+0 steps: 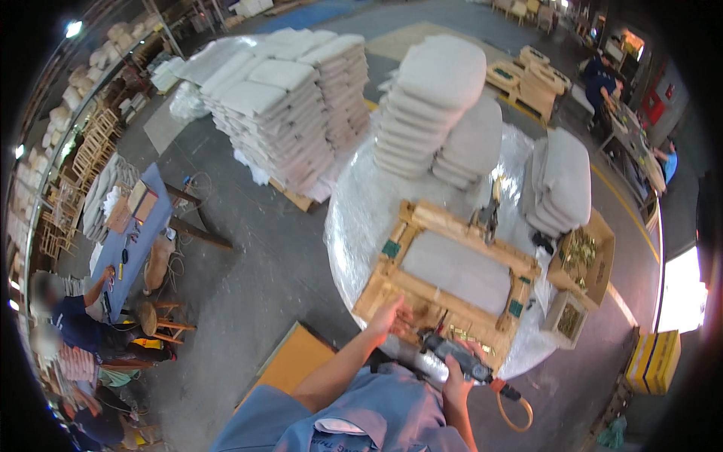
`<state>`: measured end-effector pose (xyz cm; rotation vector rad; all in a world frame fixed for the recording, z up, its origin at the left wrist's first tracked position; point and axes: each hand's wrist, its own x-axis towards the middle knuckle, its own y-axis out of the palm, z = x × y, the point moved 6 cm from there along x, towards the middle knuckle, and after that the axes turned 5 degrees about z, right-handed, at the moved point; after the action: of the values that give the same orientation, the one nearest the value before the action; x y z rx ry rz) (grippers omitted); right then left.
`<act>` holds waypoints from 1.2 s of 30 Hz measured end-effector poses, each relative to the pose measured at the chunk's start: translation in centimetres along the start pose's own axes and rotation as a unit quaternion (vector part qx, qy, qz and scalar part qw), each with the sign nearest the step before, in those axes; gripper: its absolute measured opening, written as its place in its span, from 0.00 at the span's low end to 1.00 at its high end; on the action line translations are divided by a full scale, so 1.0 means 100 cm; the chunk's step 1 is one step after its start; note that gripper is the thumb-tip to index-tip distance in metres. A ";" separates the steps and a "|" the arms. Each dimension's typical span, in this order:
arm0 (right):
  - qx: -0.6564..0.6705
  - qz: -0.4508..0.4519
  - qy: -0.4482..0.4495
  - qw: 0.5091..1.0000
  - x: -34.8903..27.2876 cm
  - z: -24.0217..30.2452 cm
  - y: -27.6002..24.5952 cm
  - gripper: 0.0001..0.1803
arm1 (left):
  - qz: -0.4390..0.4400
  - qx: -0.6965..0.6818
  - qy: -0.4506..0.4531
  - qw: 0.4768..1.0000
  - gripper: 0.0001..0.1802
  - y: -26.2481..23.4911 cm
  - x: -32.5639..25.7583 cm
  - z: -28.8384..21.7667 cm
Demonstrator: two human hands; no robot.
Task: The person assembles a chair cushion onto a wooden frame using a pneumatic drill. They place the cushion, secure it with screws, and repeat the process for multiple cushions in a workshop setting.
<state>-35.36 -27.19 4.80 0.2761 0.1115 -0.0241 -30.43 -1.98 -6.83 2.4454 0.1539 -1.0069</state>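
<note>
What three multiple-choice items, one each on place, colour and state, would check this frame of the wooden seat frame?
1. Where does the wooden seat frame lie?
A. on the plastic-covered round table
B. on the floor
C. on the blue bench

2. What colour are the small square pads at the frame's corners?
A. red
B. green
C. yellow

3. What is the right hand doing?
A. hanging free
B. resting flat on a cushion
C. gripping a pneumatic tool

Answers:
1 A, the frame sits on the shiny wrapped tabletop.
2 B, the pads show green against the pale wood.
3 C, its fingers close around the tool body, whose orange hose trails behind, while the left hand rests on the frame's near edge.
</note>
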 end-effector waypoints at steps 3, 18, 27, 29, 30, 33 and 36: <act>-0.049 0.030 -0.008 0.998 0.001 0.010 0.007 0.40 | -0.002 0.080 0.033 0.996 0.28 -0.004 -0.006 -0.006; -0.123 0.046 -0.020 0.991 0.012 0.014 0.007 0.31 | 0.016 -0.360 0.048 0.932 0.30 -0.049 0.017 0.005; -0.158 0.072 -0.029 0.984 0.031 -0.006 0.017 0.30 | 0.197 -0.454 0.143 0.857 0.32 -0.039 -0.022 -0.025; -0.169 0.072 -0.043 0.982 0.035 -0.011 0.020 0.30 | 0.315 -0.486 0.166 0.798 0.30 -0.027 -0.037 -0.039; -0.174 0.072 -0.050 0.981 0.038 -0.012 0.022 0.30 | 0.371 -0.500 0.176 0.763 0.30 -0.020 -0.044 -0.045; -0.161 0.077 -0.044 0.983 0.042 -0.024 0.024 0.29 | 0.282 -0.454 0.215 0.817 0.28 -0.021 -0.046 -0.043; -0.175 0.088 -0.033 0.980 0.047 -0.023 0.034 0.28 | 0.189 -0.456 0.194 0.848 0.26 -0.035 -0.037 -0.028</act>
<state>-30.77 -23.34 3.00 -0.0666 0.0238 0.1604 -32.33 2.70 -4.00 1.6436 0.2106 -0.1512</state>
